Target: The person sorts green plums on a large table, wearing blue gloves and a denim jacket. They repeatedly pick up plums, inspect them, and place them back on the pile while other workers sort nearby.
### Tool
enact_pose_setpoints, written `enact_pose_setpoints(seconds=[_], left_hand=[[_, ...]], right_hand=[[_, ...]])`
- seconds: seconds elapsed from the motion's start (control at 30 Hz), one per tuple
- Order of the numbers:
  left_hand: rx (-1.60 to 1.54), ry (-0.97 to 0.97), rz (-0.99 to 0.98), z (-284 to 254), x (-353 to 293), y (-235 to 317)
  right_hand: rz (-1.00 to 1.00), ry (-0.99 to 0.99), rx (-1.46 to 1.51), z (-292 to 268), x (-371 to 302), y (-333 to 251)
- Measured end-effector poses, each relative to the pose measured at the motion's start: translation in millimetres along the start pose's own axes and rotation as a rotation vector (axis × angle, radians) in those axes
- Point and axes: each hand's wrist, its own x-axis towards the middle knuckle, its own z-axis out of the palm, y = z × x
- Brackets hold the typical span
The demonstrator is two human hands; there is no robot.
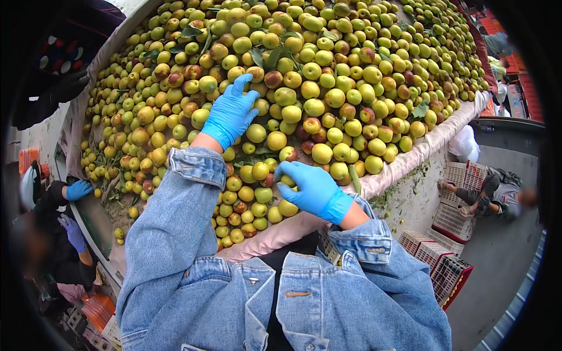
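heap of yellow-green fruit point(285, 96), many pieces blushed reddish brown, spreads beneath both hands and reaches far beyond them. denim jacket point(175, 257), pale blue, covers both forearms right behind the hands. cloth-wrapped edge point(410, 155), pinkish, borders the heap, passing just below the right hand and rising away to its right. plastic crates point(430, 251), whitish with red, sit well to the right of that hand, lower down. left hand point(230, 115), in a blue glove, is held wide, fingers spread and fingertips over the fruit. right hand point(313, 190), gloved alike, is curled narrower, thumb and fingers bent around one green fruit point(288, 180); whether it grips that piece, i cannot tell. dark green leaf point(273, 58) lies just above the left fingertips.
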Motion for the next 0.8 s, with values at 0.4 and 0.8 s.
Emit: enact_pose_setpoints(seconds=[0.4,0.8], left_hand=[[0.226,-0.003,-0.207,-60,-128,-96],[0.144,0.111,-0.223,-25,-58,-152]], right_hand=[[0.325,0.251,0.386,-30,-74,36],[0.263,0.291,0.374,-19,-68,35]])
